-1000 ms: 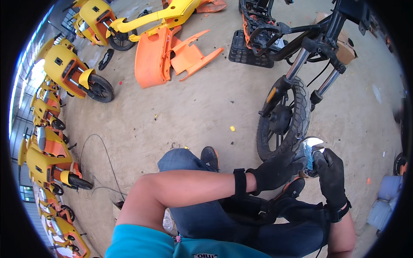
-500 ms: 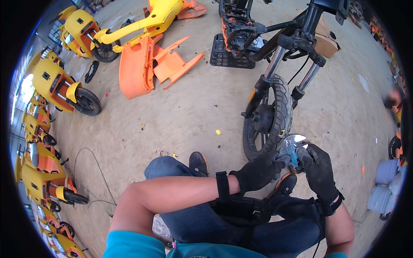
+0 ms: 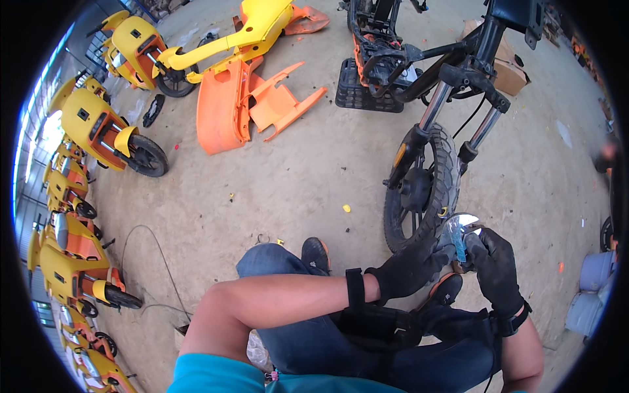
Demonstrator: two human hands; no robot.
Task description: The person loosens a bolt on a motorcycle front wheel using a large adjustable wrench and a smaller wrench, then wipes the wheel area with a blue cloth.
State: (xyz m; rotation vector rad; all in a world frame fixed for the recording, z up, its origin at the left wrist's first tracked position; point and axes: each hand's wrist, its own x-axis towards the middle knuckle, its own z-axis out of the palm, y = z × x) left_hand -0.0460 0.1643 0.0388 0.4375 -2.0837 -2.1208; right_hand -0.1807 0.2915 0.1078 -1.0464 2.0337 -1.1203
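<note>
L hand and R hand, both in black gloves, meet right of ctr, low in the frame, at a shiny round part w/ blue film on it. L fingers pinch its lower left side, R thumb + fingers pinch its right side; exact fingertip contact partly hidden. Part sits btwn the hands, just beside the lower right of the tyre on a stripped black bike frame, upper right of frame. Cardboard box behind the fork. Upper L: orange panel on the floor, near a yellow body panel. Yellow scooters line the L edge. Small yellow bit on floor abt ctr; lt bluish bins at lower R edge.
</note>
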